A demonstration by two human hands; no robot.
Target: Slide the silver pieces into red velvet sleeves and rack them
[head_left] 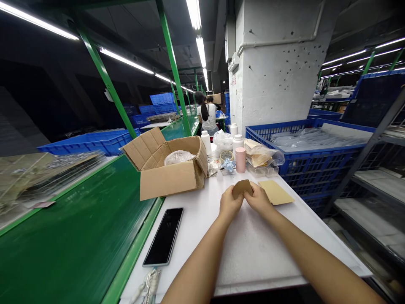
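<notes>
A small brown piece of paper or card is held up between both hands above the white table. My left hand grips its left side, fingers closed. On its right side my right hand is closed too, both thumbs near the card's lower edge. Just right of my right hand lies a flat stack of yellowish paper. Beyond the hands stands a pink bottle. What the card's far side looks like is hidden.
An open cardboard box stands left, overhanging the green conveyor. A phone lies near the left edge. White bottles, tape and bagged items sit at the back. Blue crates stand right; a person sits farther away.
</notes>
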